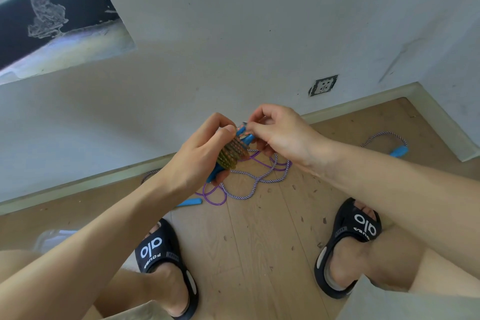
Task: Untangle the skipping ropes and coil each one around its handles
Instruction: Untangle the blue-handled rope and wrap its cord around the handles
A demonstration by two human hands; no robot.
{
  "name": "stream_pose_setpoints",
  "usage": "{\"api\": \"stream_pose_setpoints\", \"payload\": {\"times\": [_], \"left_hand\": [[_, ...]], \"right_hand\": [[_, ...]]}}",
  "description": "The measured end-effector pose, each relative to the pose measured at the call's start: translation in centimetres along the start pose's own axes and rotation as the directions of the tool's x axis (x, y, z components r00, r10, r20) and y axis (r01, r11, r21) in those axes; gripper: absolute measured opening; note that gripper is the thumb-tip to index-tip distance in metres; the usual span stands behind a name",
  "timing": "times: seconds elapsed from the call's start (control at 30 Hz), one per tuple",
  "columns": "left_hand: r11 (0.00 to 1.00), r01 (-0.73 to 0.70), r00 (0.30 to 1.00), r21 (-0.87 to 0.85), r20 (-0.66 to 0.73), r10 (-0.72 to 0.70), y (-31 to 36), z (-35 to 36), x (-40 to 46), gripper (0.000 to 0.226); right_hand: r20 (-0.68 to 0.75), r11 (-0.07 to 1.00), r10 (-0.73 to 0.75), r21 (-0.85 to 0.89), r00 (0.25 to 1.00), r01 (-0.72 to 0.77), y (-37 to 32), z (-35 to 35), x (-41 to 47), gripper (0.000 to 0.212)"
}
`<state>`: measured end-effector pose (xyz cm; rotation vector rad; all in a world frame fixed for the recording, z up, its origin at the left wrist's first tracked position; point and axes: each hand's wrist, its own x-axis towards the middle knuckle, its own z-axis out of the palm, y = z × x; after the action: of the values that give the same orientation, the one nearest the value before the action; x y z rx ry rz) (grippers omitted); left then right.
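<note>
While the left hand [200, 156] grips the coiled rope [232, 154] on blue handles [244, 135], right hand [280, 132] fingers pinch its end.

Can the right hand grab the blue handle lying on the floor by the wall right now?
Probably not yet. The right hand is busy pinching the end of the coiled rope held by the left hand. The blue handle lies uncovered, so letting go would free it.

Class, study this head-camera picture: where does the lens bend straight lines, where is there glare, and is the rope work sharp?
Head view: the skirting board bows, wide-angle distortion; glare whitens the window ledge upper left; soft, even daylight elsewhere, faint shadows; left hand, right hand and coiled rope fairly sharp, slightly soft.
</note>
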<state>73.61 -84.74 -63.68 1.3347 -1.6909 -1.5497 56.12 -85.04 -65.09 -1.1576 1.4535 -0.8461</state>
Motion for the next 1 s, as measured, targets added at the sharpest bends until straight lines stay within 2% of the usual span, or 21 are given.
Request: {"api": "stream_pose_setpoints", "payload": {"times": [0.07,0.13,0.27,0.37,0.53,0.67,0.83,1.0], "left_hand": [[1.000,-0.010,1.000,0.013,0.007,0.010,0.0,0.0,0.1,0.021],[1.000,-0.011,1.000,0.018,0.010,0.011,-0.1,-0.2,0.2,0.021],[0.999,-0.001,1.000,0.034,-0.008,0.001,-0.3,-0.2,0.4,0.021],[0.999,-0.007,1.000,0.048,-0.027,0.008,-0.2,-0.3,0.5,0.021],[0.997,-0.019,0.999,0.076,-0.037,0.022,0.0,-0.3,0.5,0.021],[0.987,-0.059,0.997,0.147,-0.038,0.065,-0.1,-0.4,0.6,0.021],[0.991,-0.056,0.998,0.119,0.010,0.055,0.0,0.1,0.3,0.022],[0.990,-0.050,0.999,0.133,0.002,0.050,0.0,0.1,0.3,0.023]], "right_hand": [[-0.018,1.000,-0.019,0.009,1.000,0.019,-0.2,0.1,-0.1,0.007],[-0.021,0.995,0.016,0.094,1.000,-0.014,-0.5,0.0,-0.2,0.009],[0.102,0.915,0.144,0.364,0.984,-0.172,-1.2,-0.4,-0.4,0.007],[0.184,0.851,0.196,0.456,0.963,-0.261,-1.6,-0.8,-0.7,0.004],[0.173,0.858,0.269,0.404,0.948,-0.317,-1.6,-1.2,-0.9,0.011],[0.150,0.824,0.306,0.453,0.940,-0.340,-1.4,-1.0,-1.0,0.011],[0.154,0.808,0.311,0.476,0.938,-0.347,-1.5,-0.9,-1.3,0.011],[0.152,0.782,0.332,0.507,0.931,-0.362,-1.5,-0.6,-1.6,0.011]]}}
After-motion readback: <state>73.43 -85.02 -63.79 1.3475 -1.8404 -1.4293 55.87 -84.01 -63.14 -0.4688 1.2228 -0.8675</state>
